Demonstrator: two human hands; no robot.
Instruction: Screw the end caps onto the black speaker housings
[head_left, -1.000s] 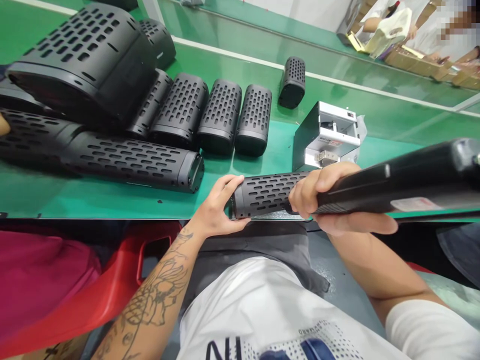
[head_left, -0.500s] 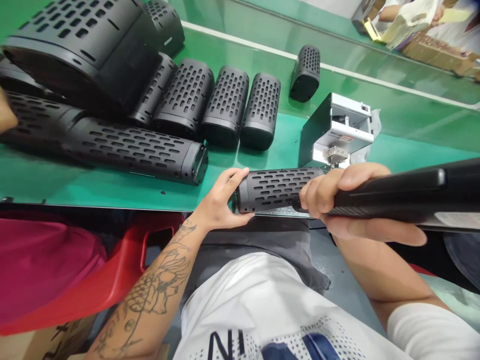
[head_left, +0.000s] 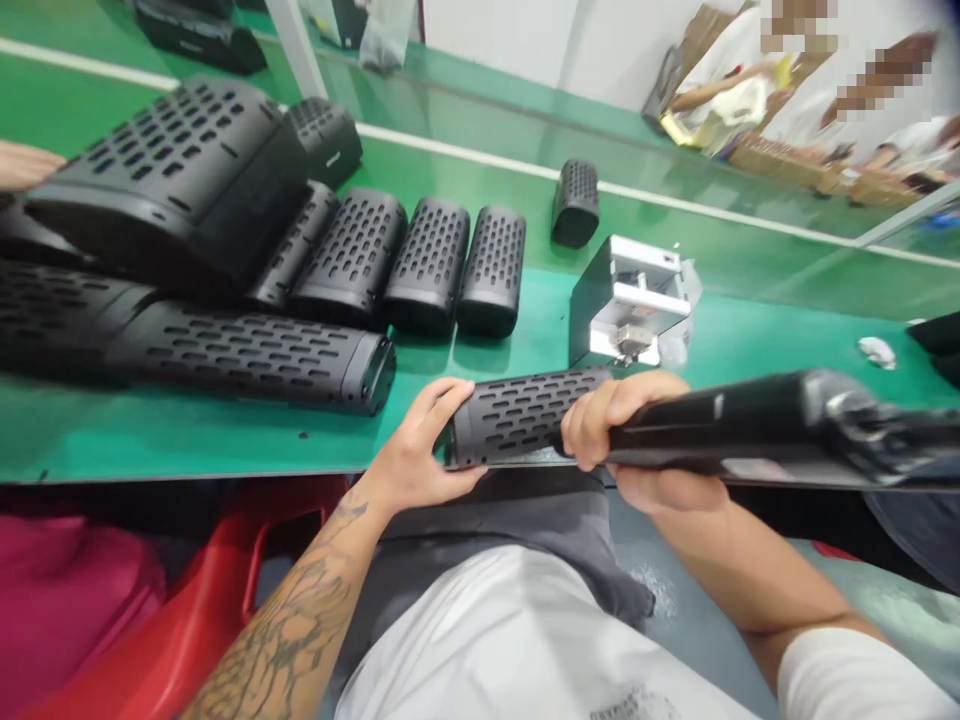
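A black housing with slotted holes (head_left: 525, 412) lies on its side at the bench's front edge. My left hand (head_left: 420, 445) is closed around its left end, thumb and fingers on opposite sides. In my right hand (head_left: 626, 430) is a black electric screwdriver (head_left: 742, 425), its body stretching off to the right. The tool's front end is by the housing's right end; its tip is hidden behind my fingers. Just behind the housing stands a silver-and-black machine (head_left: 626, 305), which looks like a screw feeder.
Several similar slotted housings (head_left: 491, 270) stand or lie at the left, with a larger one (head_left: 172, 190) among them. One small housing (head_left: 576, 200) is farther back on the green bench (head_left: 330, 440). A co-worker's hand (head_left: 30, 165) is at the far left. A red chair (head_left: 217, 580) stands below.
The view has tilted up and shifted, so the bench appears lower. Both hands keep their holds on the housing and the screwdriver. The co-worker's hand shows higher at the left.
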